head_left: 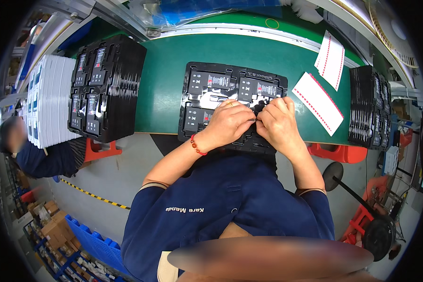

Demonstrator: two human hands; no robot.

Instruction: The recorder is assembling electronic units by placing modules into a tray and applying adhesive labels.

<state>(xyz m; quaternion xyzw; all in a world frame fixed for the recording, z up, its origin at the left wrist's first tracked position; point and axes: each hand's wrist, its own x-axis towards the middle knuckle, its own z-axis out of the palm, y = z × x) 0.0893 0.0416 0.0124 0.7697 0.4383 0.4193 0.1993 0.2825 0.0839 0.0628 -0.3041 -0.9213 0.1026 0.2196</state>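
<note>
In front of me a black plastic tray (185,104) lies on the green tabletop, its near edge close to my body. Flat black batteries (210,82) with printed labels sit in its compartments. Over the near right compartment, my left hand (231,123) and my right hand (279,123) meet, fingertips pinched together. A small dark bit shows between the fingertips, too small to name. My hands hide most of that compartment. To the right of the tray lies a white sheet (318,103) with red marks along its edges.
Tall stacks of black trays stand at the left (127,89) and right (362,108). Beyond the left one is a stack of white trays (56,101). More red-marked sheets (331,61) lie at the far right. Another person (47,157) sits at the left. Red stools (338,152) stand below the table.
</note>
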